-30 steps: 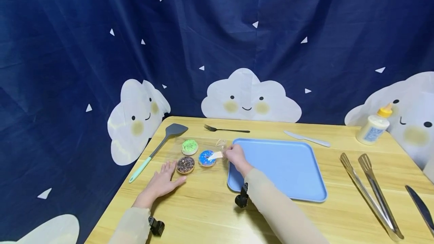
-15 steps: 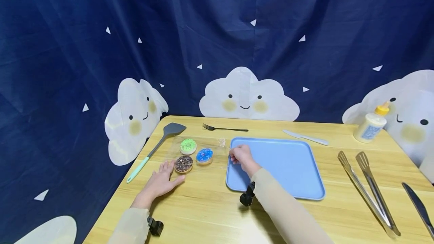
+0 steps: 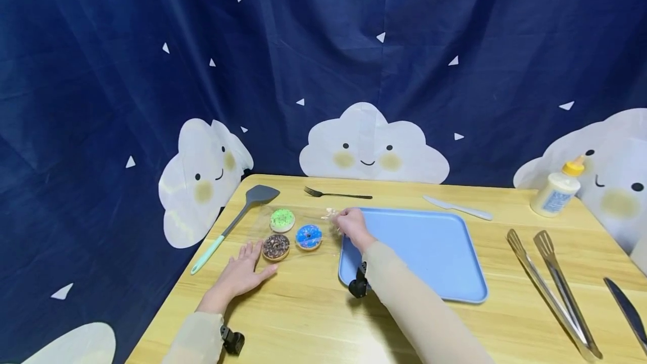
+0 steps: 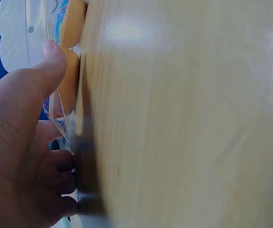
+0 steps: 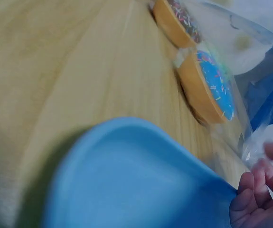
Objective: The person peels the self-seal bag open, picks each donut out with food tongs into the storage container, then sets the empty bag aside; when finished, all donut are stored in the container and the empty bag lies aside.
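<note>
Three donuts lie in a clear plastic bag (image 3: 323,249): a green-iced donut (image 3: 282,220), a chocolate donut (image 3: 276,247) and a blue-iced donut (image 3: 309,237) with sprinkles. My left hand (image 3: 241,275) rests at the bag's near left edge, fingers spread and thumb out, beside the chocolate donut. In the left wrist view its thumb lies against the plastic, next to a donut's side. At the bag's crinkled right end, my right hand (image 3: 355,228) pinches the film between thumb and fingers, over the left rim of a blue tray (image 3: 414,254). Part of that grip is hidden in the head view.
A spatula (image 3: 237,221) lies left of the bag, a black fork (image 3: 338,194) behind it. Beyond the tray is a light knife (image 3: 457,207). At right are metal tongs (image 3: 556,291), a dark knife (image 3: 627,308) and a yellow-capped bottle (image 3: 556,191).
My right hand moved right over the tray, then back left to the bag's end. A pale flap or glare over the blue donut is gone. My left hand stays put.
</note>
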Motion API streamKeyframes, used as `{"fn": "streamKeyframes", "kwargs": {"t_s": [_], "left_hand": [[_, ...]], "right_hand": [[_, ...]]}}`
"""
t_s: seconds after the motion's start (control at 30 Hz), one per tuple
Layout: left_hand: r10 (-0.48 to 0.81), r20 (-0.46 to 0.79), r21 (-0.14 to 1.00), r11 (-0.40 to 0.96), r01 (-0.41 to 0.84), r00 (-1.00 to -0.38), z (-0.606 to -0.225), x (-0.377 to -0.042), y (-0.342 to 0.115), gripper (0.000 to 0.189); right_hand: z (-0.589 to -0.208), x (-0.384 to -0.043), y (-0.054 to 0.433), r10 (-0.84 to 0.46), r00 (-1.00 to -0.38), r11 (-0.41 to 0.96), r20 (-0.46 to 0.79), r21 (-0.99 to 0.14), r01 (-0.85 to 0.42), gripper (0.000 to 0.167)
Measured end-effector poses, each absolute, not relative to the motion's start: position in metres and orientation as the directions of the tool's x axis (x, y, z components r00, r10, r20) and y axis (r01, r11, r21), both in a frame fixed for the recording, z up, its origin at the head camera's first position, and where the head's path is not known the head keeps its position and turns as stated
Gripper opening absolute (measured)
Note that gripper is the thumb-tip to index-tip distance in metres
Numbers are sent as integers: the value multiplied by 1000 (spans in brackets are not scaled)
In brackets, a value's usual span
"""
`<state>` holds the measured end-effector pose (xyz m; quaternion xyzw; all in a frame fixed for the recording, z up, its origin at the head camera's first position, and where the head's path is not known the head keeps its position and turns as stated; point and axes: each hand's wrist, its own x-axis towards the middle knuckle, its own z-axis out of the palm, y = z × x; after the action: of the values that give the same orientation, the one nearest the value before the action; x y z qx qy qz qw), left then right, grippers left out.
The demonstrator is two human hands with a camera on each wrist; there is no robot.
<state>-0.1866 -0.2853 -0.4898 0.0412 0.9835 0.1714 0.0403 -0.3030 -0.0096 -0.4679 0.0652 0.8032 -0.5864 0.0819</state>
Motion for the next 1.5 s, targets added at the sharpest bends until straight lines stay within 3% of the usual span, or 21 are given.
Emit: {"fn": "streamKeyframes", "kwargs": {"t_s": [0.1,0.27,0.37,0.7,0.83,1.0,1.27,1.5], "left_hand": [[96,-69,345,936,67,-993,-492,-186,-285,92],[92,-66,344,937,63,-994,-493,-186,-286,92],[97,-61,334,940,71,-993,-493,-188,-288,93],[95,-66,332,941,68,-993,-495,-190,-286,94],[89,-67,332,941,62,-994,-493,-188,-285,94],[88,-72,327,943,60,-993,-493,-187,-284,94],[89,-76,334,941,59,-993,-496,-187,-280,93],[81,-68,331,942,54,-994,-493,-186,-282,93]], "right_hand": [[-469,-304,-9,28,-977,322,-209,-924,207,1],[-470,-306,-3,55,-970,244,-238,-938,245,25],[-471,-307,1,79,-961,185,-266,-943,277,30],[-470,-303,7,59,-956,86,-288,-952,293,29],[-465,-304,8,-1,-964,85,-266,-960,265,9],[-463,-310,4,-27,-968,128,-248,-962,242,9],[-467,-314,-2,4,-976,329,-216,-922,205,7],[-466,-315,4,65,-970,169,-236,-955,244,11]]}}
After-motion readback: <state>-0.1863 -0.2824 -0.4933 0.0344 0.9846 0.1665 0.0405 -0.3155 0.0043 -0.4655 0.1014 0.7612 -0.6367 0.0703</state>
